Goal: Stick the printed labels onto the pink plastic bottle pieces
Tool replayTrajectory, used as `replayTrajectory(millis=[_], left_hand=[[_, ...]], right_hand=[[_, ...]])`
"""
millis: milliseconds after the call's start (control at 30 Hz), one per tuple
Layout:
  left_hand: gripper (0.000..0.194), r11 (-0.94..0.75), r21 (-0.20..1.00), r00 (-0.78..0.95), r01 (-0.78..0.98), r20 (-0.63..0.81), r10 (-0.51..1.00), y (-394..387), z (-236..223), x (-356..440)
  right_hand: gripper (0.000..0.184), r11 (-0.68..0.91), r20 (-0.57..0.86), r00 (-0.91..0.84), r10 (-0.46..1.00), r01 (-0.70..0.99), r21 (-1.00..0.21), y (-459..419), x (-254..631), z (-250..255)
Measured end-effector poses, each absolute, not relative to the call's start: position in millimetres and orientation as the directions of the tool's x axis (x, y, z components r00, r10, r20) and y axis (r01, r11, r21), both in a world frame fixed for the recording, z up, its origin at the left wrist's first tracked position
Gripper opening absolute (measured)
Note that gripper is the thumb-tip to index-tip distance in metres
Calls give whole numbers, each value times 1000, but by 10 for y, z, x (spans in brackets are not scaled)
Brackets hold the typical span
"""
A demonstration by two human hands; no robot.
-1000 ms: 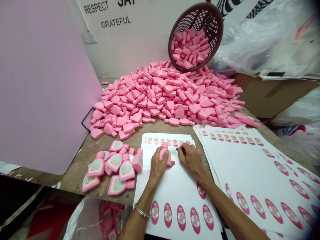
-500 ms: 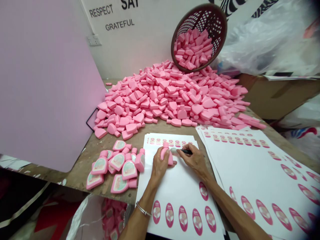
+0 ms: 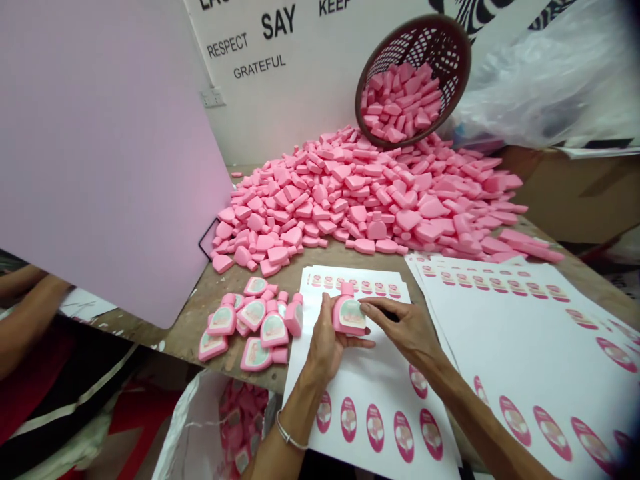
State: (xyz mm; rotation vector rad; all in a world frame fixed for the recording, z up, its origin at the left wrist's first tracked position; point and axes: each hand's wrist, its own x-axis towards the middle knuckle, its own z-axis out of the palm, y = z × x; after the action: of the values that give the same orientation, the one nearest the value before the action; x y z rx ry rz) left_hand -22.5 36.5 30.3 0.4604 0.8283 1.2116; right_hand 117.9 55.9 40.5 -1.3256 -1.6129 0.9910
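Note:
A small pink bottle (image 3: 344, 323) stands upright in my left hand (image 3: 325, 343), whose fingers wrap round its left side and base. A pale green and cream sticker label (image 3: 353, 313) lies on the bottle's front. My right hand (image 3: 395, 323) reaches in from the right, its thumb and index finger closed at the label's right edge. Whether a dark tool is still in that hand is hidden. Below both hands is a white sticker sheet (image 3: 350, 373) with pink oval stickers along its lower edge. Several labelled pink bottles (image 3: 260, 325) are grouped to the left.
A large heap of unlabelled pink bottles (image 3: 345, 193) covers the table's back, under a tipped brown basket (image 3: 463, 60). More sticker sheets (image 3: 480, 333) lie to the right. A pink panel (image 3: 110, 153) stands left, with another person's arm (image 3: 35, 300) beyond. A white sack (image 3: 187, 427) holds bottles below.
The sticker label now shows on the bottle's front; earlier that front was plain pink, with a black-handled tool in my right hand beside it. The view has shifted left.

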Motion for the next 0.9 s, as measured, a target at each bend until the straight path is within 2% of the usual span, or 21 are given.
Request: replayTrajectory(millis=[533, 633, 700, 800, 900], left_hand=[[53, 291, 712, 141, -639, -263, 954, 306, 399, -251], [51, 295, 738, 145, -606, -263, 954, 301, 443, -263], [44, 258, 784, 145, -564, -214, 966, 292, 463, -275], [36, 205, 820, 184, -534, -124, 975, 272, 461, -288], [36, 217, 789, 211, -574, -114, 971, 247, 439, -297]], right_hand=[[28, 193, 178, -74, 981, 399, -896, 489, 1086, 508], [28, 203, 196, -60, 979, 415, -887, 488, 1073, 518], [28, 227, 220, -67, 973, 428, -875, 489, 1065, 514], [27, 302, 293, -98, 951, 493, -816, 492, 1072, 486], [31, 405, 379, -190, 906, 651, -642, 511, 1149, 461]])
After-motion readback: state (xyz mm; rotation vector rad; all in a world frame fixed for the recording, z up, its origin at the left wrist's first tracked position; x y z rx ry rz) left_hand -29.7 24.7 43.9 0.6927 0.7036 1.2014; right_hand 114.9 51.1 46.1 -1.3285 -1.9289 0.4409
